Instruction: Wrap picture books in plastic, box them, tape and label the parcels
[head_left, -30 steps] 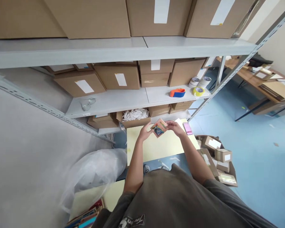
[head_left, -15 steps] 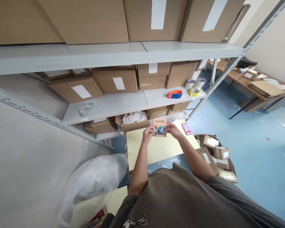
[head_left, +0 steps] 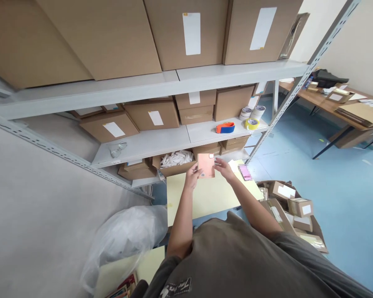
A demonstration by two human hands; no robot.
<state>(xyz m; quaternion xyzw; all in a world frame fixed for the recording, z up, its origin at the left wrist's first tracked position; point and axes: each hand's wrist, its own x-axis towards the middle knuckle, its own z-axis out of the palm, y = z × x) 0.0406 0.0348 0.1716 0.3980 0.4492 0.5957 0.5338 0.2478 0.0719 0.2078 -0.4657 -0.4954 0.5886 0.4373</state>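
Note:
A small pink card-like box point(head_left: 206, 165) is held up over a pale yellow table point(head_left: 205, 196). Its plain back with a barcode faces me. My left hand point(head_left: 192, 178) grips its left edge, fingers closed on it. My right hand point(head_left: 223, 169) touches its right edge with fingers pinched on it. A small pink item point(head_left: 245, 172) lies on the table to the right of my right hand.
Grey metal shelving point(head_left: 161, 85) holds cardboard boxes; an orange-blue tape dispenser point(head_left: 225, 127) and tape rolls point(head_left: 252, 117) sit on the middle shelf. An open box of white pieces point(head_left: 176, 159) stands behind the table. A carton of small parcels point(head_left: 294, 207) lies right, a plastic bag point(head_left: 127, 236) left.
The box has been turned over in my hands: its printed colourful front showed before, its plain back with a barcode faces me now. The view has tilted upward slightly.

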